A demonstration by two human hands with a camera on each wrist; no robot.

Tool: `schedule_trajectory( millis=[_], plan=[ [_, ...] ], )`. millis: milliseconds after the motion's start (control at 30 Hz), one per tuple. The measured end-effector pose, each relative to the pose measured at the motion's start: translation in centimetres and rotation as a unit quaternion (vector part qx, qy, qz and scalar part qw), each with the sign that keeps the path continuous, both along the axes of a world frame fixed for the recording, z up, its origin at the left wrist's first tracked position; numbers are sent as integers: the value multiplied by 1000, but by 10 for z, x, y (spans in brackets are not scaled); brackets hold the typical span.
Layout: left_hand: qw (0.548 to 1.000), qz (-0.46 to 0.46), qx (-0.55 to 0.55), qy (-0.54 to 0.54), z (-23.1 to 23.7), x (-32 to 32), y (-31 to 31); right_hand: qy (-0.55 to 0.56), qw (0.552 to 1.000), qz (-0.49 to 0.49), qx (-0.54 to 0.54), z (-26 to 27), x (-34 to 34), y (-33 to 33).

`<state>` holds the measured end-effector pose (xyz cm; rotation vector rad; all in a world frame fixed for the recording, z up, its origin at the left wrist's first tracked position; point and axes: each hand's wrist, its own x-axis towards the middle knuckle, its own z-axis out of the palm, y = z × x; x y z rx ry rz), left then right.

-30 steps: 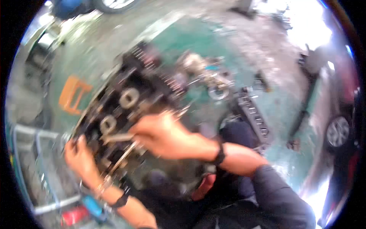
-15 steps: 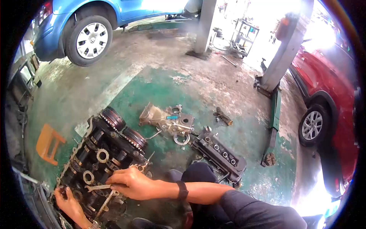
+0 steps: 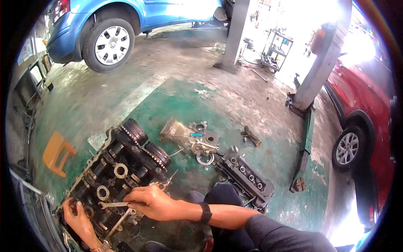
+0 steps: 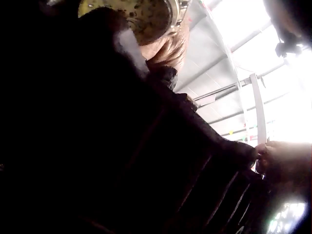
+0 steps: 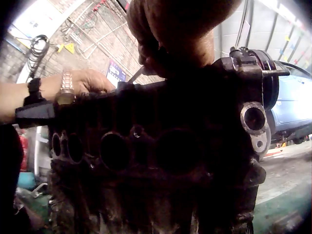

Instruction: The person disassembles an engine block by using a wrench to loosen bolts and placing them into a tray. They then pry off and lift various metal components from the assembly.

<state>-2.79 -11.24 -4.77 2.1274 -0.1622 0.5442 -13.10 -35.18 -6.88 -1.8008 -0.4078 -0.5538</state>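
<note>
A dark, oily engine cylinder head (image 3: 136, 178) with camshafts and two toothed sprockets stands before me. My right hand (image 3: 153, 203) pinches an open-end wrench (image 3: 114, 205) whose jaw end points left over the head. A second wrench (image 3: 119, 222) slants across the near end, its upper end close below the right fingers. My left hand (image 3: 79, 220) is at the near left edge, thumb and fingers bent around a dark spot; I cannot tell whether it holds a part. In the right wrist view, the left hand (image 5: 92, 80) lies along the top edge and the right hand (image 5: 180, 29) is above it.
On the green floor lie a metal engine cover (image 3: 187, 136) and a black valve cover (image 3: 245, 176). An orange stool (image 3: 58, 153) stands left. Beyond are a blue car (image 3: 147, 14), a red car (image 3: 367, 92) and a lift post (image 3: 321, 63).
The head view has risen from a blurred downward look and steadied, then shifted slightly. Both hands stay at the engine, the right still with the wrench.
</note>
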Motion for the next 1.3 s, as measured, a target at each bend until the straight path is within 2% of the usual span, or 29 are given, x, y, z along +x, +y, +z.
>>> schedule_trajectory(
  millis=[133,233,467,833,967,1133,1300],
  plan=[
    [1000,-17,-1,11,-3,1,3,-15,1000,-13,-14,2,0,0],
    [1000,-10,-9,-22,-9,4,4,-26,999,-15,-15,5,0,0],
    [999,20,-29,-19,-4,3,-1,-8,1000,-14,-19,3,1,1],
    [999,-22,-16,-23,-6,2,3,-3,999,-16,-28,-2,2,1],
    [1000,2,1,-7,-1,-2,-2,-3,999,-20,-31,2,1,1],
    [999,-5,-44,-2,-6,3,0,3,999,-18,-29,-2,2,0],
    [999,20,-23,8,0,1,-3,2,1000,-15,-25,2,0,-1]
  ],
)
